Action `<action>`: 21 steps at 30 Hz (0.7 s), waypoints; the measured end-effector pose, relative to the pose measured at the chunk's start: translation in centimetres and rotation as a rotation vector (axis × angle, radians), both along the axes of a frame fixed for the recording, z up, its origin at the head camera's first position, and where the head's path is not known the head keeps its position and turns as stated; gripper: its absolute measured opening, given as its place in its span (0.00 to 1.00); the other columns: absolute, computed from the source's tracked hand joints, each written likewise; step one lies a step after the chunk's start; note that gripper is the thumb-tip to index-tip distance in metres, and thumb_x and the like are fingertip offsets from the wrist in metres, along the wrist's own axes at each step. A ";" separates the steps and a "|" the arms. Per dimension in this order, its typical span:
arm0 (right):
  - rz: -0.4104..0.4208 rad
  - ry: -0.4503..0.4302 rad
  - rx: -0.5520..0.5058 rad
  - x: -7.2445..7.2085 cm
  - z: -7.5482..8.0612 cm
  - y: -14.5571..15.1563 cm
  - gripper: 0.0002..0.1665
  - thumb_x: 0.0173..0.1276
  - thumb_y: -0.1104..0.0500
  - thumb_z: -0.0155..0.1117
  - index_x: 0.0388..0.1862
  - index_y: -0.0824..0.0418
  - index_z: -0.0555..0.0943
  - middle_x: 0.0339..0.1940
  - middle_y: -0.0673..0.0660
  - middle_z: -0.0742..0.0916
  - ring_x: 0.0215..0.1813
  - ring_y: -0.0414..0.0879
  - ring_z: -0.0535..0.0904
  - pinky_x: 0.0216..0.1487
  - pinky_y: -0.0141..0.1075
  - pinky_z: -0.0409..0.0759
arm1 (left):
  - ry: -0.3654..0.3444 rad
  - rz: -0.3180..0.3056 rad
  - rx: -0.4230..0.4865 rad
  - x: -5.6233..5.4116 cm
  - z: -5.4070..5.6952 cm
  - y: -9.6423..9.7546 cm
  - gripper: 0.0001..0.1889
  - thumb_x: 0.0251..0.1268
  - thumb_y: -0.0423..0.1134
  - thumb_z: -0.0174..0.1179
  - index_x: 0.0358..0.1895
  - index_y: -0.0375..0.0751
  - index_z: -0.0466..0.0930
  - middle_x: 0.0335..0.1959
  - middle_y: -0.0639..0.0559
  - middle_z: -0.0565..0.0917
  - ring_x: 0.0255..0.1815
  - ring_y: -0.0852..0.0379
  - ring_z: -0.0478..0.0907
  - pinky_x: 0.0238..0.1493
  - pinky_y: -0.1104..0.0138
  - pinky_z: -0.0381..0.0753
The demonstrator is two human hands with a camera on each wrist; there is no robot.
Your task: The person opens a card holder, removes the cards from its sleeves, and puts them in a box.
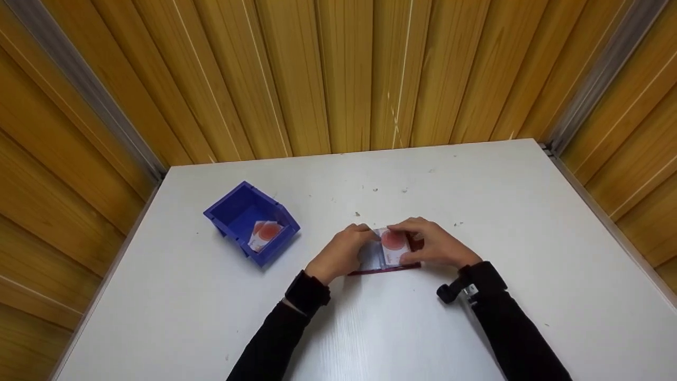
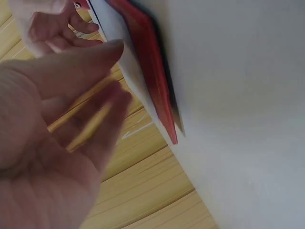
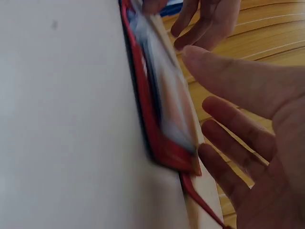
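An open card holder with a red cover and clear sleeves lies on the table between both hands. On its right-hand page is a white card with a red circle. My left hand is at the left page, its fingertips near the middle fold. In the left wrist view, its thumb and fingers are loosely extended beside the red cover, with nothing between them. The right hand spans the card's right side, index finger at the top edge and thumb at the lower edge. Its fingers look relaxed in the right wrist view.
A blue plastic bin stands to the left, with several white-and-red cards inside. A red strap extends from the holder. The white table meets a wood-patterned wall at the back.
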State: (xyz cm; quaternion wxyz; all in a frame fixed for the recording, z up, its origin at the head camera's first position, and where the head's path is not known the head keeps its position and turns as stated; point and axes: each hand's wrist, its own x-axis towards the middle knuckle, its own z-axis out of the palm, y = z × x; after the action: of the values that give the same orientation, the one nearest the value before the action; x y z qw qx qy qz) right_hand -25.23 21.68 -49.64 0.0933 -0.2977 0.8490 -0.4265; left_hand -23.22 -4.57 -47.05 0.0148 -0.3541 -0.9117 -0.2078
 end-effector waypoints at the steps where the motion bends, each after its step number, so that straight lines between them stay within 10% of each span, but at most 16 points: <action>1: -0.008 0.009 0.033 -0.1 0.0 0.2 0.43 0.56 0.54 0.84 0.71 0.57 0.78 0.63 0.58 0.83 0.61 0.53 0.77 0.61 0.44 0.79 | -0.014 -0.031 -0.001 0.0 0.0 0.1 0.23 0.58 0.16 0.64 0.55 0.38 0.87 0.52 0.46 0.87 0.55 0.49 0.82 0.60 0.60 0.82; 5: -0.020 0.021 0.117 -0.4 0.0 1.0 0.46 0.52 0.49 0.86 0.71 0.54 0.79 0.63 0.54 0.83 0.62 0.51 0.75 0.65 0.47 0.76 | -0.061 -0.065 -0.021 0.1 -0.2 0.5 0.26 0.55 0.15 0.65 0.56 0.39 0.86 0.54 0.47 0.87 0.59 0.52 0.82 0.65 0.62 0.79; 11: -0.023 0.023 0.113 -0.7 -0.5 1.9 0.47 0.52 0.50 0.87 0.71 0.56 0.79 0.63 0.54 0.85 0.62 0.51 0.78 0.66 0.48 0.77 | -0.177 0.065 0.093 0.4 -0.7 1.6 0.22 0.58 0.21 0.65 0.57 0.33 0.84 0.53 0.43 0.87 0.54 0.52 0.82 0.62 0.62 0.81; 21: -0.043 -0.025 0.100 -0.8 -0.9 2.2 0.46 0.53 0.48 0.86 0.72 0.51 0.78 0.66 0.51 0.84 0.66 0.49 0.78 0.68 0.42 0.76 | -0.863 0.391 0.780 0.4 -1.2 2.8 0.26 0.71 0.36 0.62 0.67 0.25 0.72 0.58 0.39 0.83 0.57 0.52 0.79 0.63 0.60 0.77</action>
State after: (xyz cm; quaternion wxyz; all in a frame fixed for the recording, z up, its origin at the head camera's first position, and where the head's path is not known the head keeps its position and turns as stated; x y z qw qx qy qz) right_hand -26.08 23.93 -50.57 0.1096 -0.2689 0.8743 -0.3890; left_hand -22.85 -1.73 -48.22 -0.1891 -0.0329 -0.7403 -0.6443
